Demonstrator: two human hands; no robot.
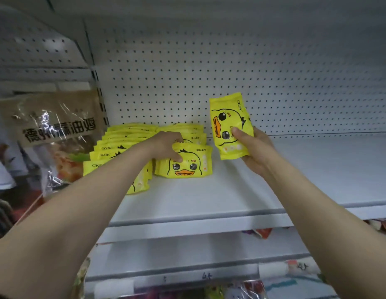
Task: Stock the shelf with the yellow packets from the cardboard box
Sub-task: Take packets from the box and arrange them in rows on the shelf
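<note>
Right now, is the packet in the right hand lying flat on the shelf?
No, the right hand holds the yellow packet upright above the shelf.

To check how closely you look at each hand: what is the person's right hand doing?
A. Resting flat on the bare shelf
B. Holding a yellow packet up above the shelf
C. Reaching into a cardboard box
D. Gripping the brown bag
B: the right hand grips a yellow packet, clear of the shelf.

White pegboard back wall [252, 72], dim light
</note>
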